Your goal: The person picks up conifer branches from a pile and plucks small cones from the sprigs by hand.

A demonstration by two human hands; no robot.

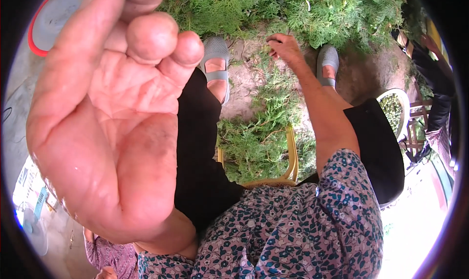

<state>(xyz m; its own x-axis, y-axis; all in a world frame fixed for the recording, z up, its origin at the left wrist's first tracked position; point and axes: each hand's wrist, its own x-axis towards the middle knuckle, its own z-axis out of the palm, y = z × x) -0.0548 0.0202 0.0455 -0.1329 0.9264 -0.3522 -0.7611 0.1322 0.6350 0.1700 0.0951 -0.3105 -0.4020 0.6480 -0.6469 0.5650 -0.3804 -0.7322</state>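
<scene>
My left hand (121, 114) is very close to the camera, filling the left side, palm towards me. Its fingers bend loosely over a bare palm, and the tips of some run past the top edge. My right hand (285, 49) reaches out between my feet, fingers curled, over bare ground (242, 77) strewn with green sprigs. Whether something small sits in its fingertips is hard to see. Just beyond it lies a large heap of feathery green conifer-like branches (307, 13). More cut greenery (249, 151) lies under and before my seat.
A red-rimmed basin (55, 21) is at upper left, partly behind my left hand. To the right stands a white bowl of small green pieces (392, 110). A yellow chair (292, 151) shows beneath me. Other people appear at right (436, 92) and lower left (111, 255).
</scene>
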